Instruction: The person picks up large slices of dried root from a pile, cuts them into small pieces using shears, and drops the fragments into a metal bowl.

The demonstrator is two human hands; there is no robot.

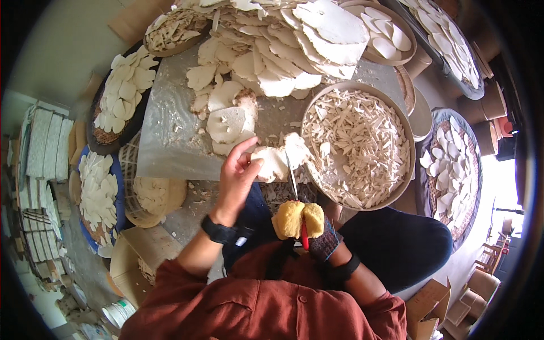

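Note:
My bare left hand pinches a thin, irregular off-white slab between thumb and fingers, over the table's front edge. My right hand, in a dark knitted glove, grips a pair of scissors with red handles wrapped in yellow foam. The blades point away from me and lie against the slab towards its right end. To the right, a round tray holds many small cut off-white strips. Similar flat pieces lie beyond my left hand. The foam partly hides my right fingers.
A large heap of off-white slabs covers the far side of the grey table. Round trays of flat pieces surround it, including a blue-rimmed one at left and another at right. Cardboard boxes stand near my left elbow.

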